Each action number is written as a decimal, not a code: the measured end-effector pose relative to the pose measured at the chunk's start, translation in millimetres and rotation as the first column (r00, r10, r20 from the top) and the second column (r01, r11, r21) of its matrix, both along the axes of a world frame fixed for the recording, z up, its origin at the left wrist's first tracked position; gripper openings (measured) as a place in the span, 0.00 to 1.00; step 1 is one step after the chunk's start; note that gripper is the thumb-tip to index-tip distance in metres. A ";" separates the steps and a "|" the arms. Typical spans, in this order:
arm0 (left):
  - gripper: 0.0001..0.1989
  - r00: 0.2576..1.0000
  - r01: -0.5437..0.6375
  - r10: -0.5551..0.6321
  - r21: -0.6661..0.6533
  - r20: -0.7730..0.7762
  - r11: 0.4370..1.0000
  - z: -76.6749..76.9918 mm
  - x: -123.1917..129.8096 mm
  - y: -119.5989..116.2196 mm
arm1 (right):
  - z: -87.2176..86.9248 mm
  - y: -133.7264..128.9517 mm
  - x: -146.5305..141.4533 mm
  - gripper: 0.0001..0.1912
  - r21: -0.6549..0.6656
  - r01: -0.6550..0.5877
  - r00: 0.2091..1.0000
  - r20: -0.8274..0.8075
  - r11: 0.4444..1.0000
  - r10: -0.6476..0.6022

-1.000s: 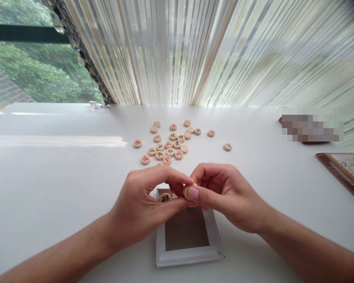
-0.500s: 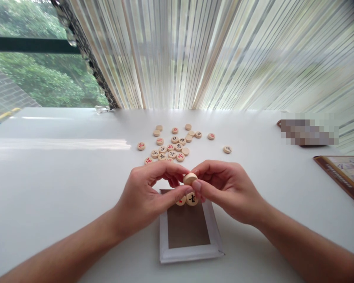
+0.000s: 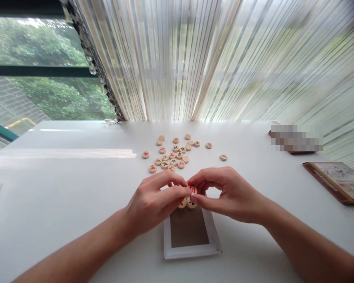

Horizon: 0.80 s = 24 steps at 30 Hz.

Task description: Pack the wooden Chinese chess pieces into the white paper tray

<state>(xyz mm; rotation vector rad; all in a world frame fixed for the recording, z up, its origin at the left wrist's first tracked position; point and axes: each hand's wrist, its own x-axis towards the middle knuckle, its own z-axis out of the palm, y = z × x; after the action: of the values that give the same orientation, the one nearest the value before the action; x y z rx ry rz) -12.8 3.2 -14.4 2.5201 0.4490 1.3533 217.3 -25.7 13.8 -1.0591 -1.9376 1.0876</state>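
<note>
A round wooden Chinese chess piece [image 3: 192, 190] with a red character facing up lies between the fingertips of both hands, over the far end of a shallow white-rimmed tray [image 3: 194, 251] with a brown floor. My right hand [image 3: 234, 196] pinches it from the right with thumb and forefinger. From the left, my left hand [image 3: 153, 202] has its fingertips closed against the same piece. Just below are two more pieces in the tray, a red-marked one [image 3: 182, 203] and a black-marked one [image 3: 191, 203]. My fingers hide the tray's far edge.
Beyond my hands, several loose chess pieces [image 3: 173, 161] are scattered on the white table [image 3: 76, 188], some face up, some blank side up. A brown-edged illustrated box or book [image 3: 336, 182] lies at the right, near a blurred-out item [image 3: 296, 138]. String curtains [image 3: 171, 59] hang behind.
The held piece showed its blank side before; now its red character faces up and it is lower, close to the two tray pieces. The view has tilted up slightly.
</note>
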 end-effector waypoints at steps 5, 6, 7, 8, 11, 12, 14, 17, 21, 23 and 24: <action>0.06 1.000 0.002 -0.002 0.029 -0.020 1.000 0.6 3.0 -0.7 | 16.9 1.2 6.0 0.05 0.047 -0.037 0.987 0.155 0.998 0.030; 0.07 1.000 -0.004 0.004 0.026 -0.010 1.000 1.1 3.5 -0.4 | 19.7 1.9 8.3 0.05 0.073 -0.034 0.984 0.178 0.997 0.020; 0.08 1.000 -0.012 0.012 0.021 0.001 1.000 1.5 3.8 0.1 | 21.7 2.7 11.2 0.05 0.099 -0.028 0.980 0.197 0.995 0.008; 0.09 1.000 -0.022 0.022 0.015 0.013 1.000 1.9 3.8 0.7 | 22.6 3.5 14.3 0.06 0.124 -0.014 0.977 0.214 0.992 -0.012; 0.10 0.998 -0.047 0.048 -0.017 0.036 0.999 2.3 3.3 3.0 | 17.0 4.6 23.9 0.06 0.172 0.039 0.972 0.223 0.984 -0.077; 0.10 0.998 -0.053 0.055 -0.028 0.042 0.998 2.1 3.1 3.7 | 12.8 4.2 26.7 0.05 0.172 0.057 0.974 0.208 0.984 -0.092; 0.10 0.997 -0.059 0.061 -0.043 0.049 0.997 1.5 3.0 4.9 | 3.0 1.9 31.1 0.05 0.156 0.077 0.977 0.184 0.985 -0.105; 0.09 0.997 -0.063 0.065 -0.053 0.045 0.997 0.6 3.3 6.2 | -8.4 -2.9 34.6 0.06 0.163 0.036 0.974 0.215 0.986 -0.071; 0.10 0.996 -0.083 0.084 -0.047 0.024 0.995 0.5 2.8 7.2 | -12.3 -6.8 34.9 0.06 0.175 -0.010 0.966 0.256 0.984 -0.036; 0.10 0.995 -0.098 0.099 -0.042 0.014 0.994 0.6 2.1 7.4 | -12.7 -7.5 34.1 0.07 0.171 -0.019 0.960 0.279 0.985 -0.030; 0.10 0.994 -0.104 0.105 -0.040 0.013 0.994 0.6 1.8 7.4 | -13.1 -7.8 33.7 0.07 0.174 -0.026 0.956 0.294 0.984 -0.027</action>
<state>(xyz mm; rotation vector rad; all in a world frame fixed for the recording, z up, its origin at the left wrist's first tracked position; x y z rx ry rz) -11.0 10.6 -13.8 2.4845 0.6060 1.3847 250.9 -33.5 0.6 -1.1749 -2.2209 0.7727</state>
